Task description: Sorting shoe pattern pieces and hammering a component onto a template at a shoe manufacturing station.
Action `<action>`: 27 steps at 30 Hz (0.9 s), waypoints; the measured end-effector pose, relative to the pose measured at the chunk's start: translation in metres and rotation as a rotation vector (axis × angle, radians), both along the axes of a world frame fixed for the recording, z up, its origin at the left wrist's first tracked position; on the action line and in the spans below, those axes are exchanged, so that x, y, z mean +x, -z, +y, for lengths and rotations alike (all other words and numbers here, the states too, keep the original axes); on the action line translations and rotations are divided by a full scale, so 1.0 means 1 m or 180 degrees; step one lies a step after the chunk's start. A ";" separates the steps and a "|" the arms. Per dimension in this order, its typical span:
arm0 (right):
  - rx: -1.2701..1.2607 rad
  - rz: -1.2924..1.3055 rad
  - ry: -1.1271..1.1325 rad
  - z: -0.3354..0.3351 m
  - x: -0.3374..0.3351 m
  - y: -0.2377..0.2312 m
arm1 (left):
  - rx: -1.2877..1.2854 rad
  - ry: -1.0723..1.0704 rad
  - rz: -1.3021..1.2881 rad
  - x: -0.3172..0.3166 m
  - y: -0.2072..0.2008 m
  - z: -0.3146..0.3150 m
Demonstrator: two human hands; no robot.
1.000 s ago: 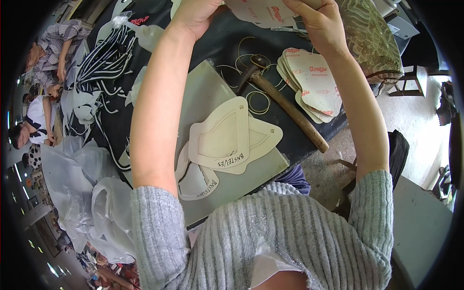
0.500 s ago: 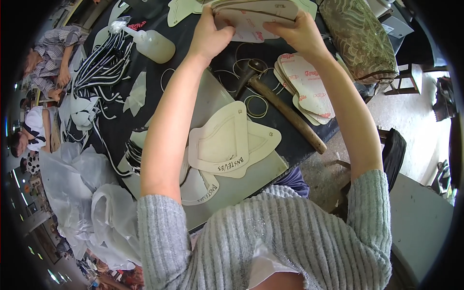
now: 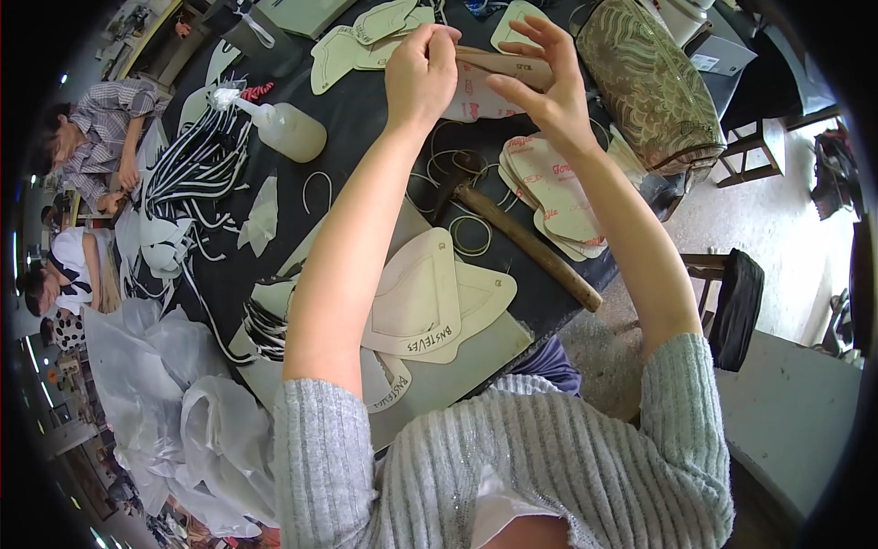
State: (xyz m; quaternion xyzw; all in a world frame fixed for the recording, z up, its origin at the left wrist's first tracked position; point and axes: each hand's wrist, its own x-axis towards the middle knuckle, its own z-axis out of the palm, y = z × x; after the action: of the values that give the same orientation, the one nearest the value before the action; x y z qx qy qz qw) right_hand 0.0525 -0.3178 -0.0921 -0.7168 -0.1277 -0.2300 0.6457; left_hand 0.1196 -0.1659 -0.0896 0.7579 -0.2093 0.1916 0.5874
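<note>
I note the right hand (image 3: pixel 560 99) has released the card stack (image 3: pixel 485 96), fingers spread, ending two-sided support. Left hand (image 3: pixel 421 80): curled closed, grip unconfirmed. Stack: between both, over the tabletop (image 3: pixel 353 128).

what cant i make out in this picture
In the head view:
- Sheets: left end hidden by the left hand; number unclear.
- Templates: left edges hidden by the left forearm.
- Stack: right side partly hidden by the right forearm.
- Blue thing: cut off by the top edge, too small to identify.
</note>
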 end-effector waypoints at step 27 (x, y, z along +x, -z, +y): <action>-0.1229 0.1456 -0.0449 -0.026 0.019 -0.005 | 0.0725 0.0273 0.0218 0.002 0.006 0.014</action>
State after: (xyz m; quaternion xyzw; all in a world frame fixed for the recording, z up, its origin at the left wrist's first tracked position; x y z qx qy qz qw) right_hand 0.0717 -0.3441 -0.0875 -0.8488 -0.0698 0.0113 0.5239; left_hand 0.1217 -0.1518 -0.0954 0.8162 -0.2417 0.1153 0.5119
